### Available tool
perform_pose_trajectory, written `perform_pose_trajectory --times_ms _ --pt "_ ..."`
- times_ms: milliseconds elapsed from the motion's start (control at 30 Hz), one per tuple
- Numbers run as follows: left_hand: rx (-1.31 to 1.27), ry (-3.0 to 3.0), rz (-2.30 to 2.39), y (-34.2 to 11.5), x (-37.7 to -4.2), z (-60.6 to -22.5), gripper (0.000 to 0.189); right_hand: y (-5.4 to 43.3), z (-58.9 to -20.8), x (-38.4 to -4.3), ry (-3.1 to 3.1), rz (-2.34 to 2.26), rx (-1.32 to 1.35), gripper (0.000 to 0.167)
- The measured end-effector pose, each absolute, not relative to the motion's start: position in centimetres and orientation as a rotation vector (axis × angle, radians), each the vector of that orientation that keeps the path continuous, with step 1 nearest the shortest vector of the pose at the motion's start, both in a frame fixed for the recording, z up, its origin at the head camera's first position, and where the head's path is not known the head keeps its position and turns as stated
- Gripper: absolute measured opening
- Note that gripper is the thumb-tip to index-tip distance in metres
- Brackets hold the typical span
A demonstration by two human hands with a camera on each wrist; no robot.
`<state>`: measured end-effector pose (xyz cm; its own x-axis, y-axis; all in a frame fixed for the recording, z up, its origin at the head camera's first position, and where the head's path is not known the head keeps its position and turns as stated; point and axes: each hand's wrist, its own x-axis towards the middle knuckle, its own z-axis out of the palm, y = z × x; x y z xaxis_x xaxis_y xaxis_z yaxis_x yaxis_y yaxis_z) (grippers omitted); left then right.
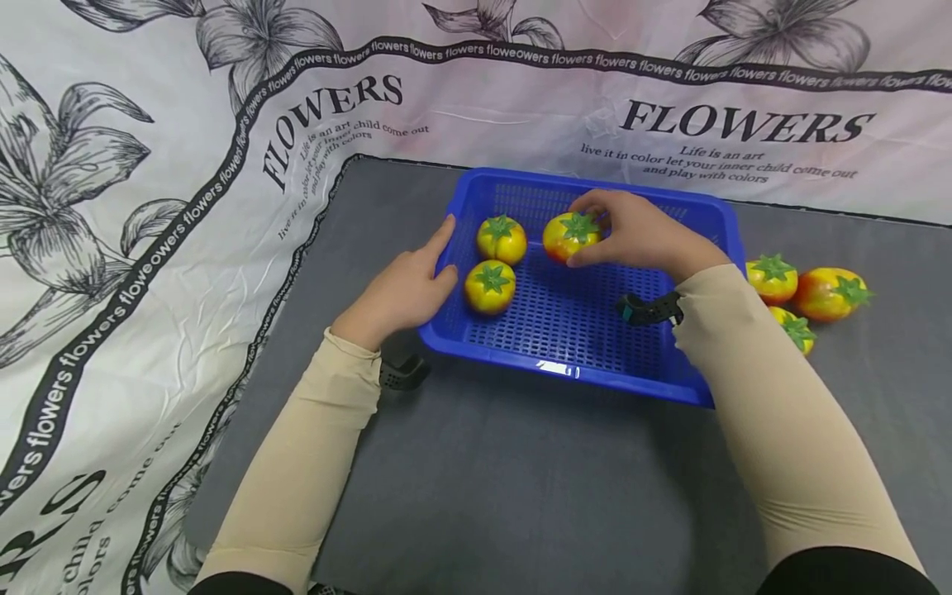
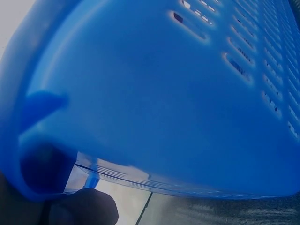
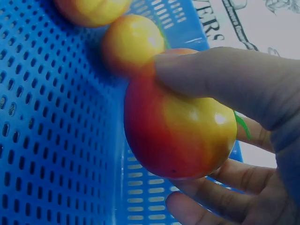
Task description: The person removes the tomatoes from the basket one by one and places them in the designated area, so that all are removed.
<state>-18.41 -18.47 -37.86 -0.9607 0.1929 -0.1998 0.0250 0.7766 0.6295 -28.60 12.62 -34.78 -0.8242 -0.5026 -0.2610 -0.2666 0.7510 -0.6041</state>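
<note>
The right hand [image 1: 645,233] pinches a red-yellow tomato [image 1: 563,239] over the floor of the blue basket [image 1: 506,356], where two other tomatoes [image 1: 506,247] stand at left. The left hand [image 1: 405,291], index finger and thumb apart, touches this basket; three more tomatoes [image 1: 821,296] lie on the counter [image 1: 521,479]

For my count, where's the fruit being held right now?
In the head view, the held fruit is in the right hand, near the far side of the blue basket, just right of the farther yellow fruit.
</note>
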Motion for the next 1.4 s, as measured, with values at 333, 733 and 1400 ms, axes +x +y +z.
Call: perform_pose_trajectory --times_ms 333,733,1400 --pt "0.158 2.712 0.965 -18.4 -18.4 -37.8 0.071 12.8 -33.9 -27.8 2.559 -0.814 -0.595 0.079" --pt "0.167 2.722 0.945 -18.1 -18.6 -38.0 0.071 14.0 -33.0 -26.5 2.638 -0.769 -0.643 0.077" --pt "0.174 2.742 0.937 -18.3 -18.3 -37.6 0.072 16.4 -32.1 -25.4 2.733 -0.735 -0.676 0.076"
